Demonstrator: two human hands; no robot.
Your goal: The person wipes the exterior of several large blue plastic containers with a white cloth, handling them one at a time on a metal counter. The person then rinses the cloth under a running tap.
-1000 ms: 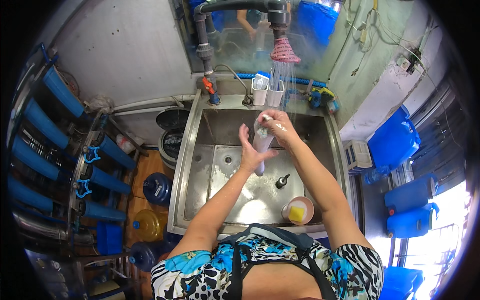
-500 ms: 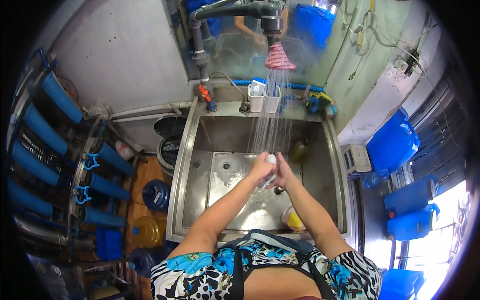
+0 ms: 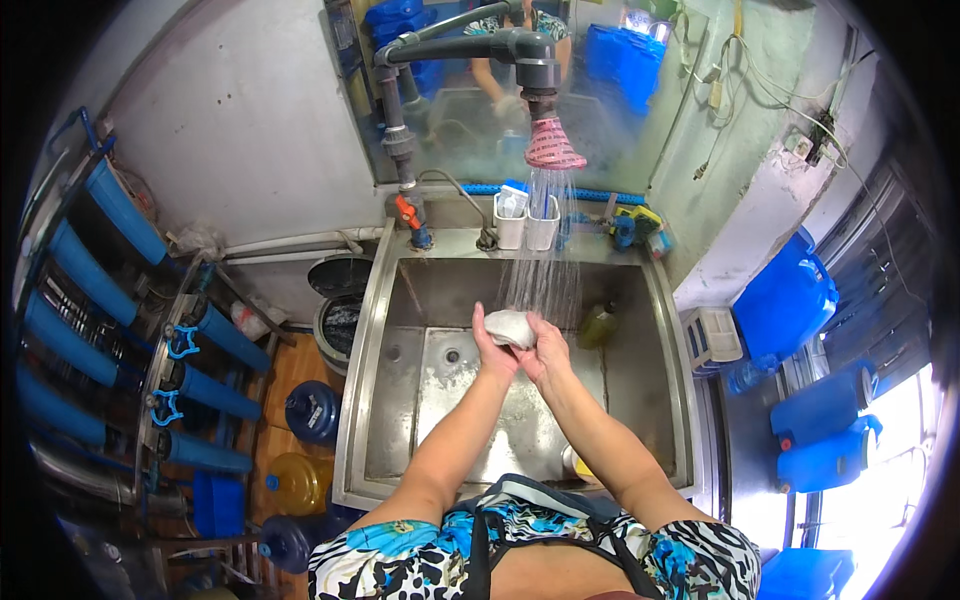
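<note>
Over the steel sink (image 3: 430, 385), my left hand (image 3: 489, 348) and my right hand (image 3: 547, 350) together cup a bunched, wet-looking white cloth (image 3: 511, 327). My left thumb points up beside it and my right fingers curl against its other side. Just beyond the cloth, water (image 3: 545, 215) pours from a shower head (image 3: 555, 146) wrapped in pink printed material. Whether the stream touches the cloth is hard to make out. Past my right hand, a bottle of yellow-green liquid (image 3: 598, 326) stands in the sink's far right part.
Two white holders (image 3: 509, 228) and several sponges (image 3: 649, 220) sit on the back ledge. A grey pipe with an orange valve handle (image 3: 407, 212) rises there. Near my right forearm lies a partly hidden container with something yellow (image 3: 577, 463). Left of the sink are a bin (image 3: 337, 325) and large bottles (image 3: 311, 411).
My hands have turned from closing round the cloth to cupping it from below, so more of it shows. The container by my right forearm is now more hidden. The view has shifted slightly.
</note>
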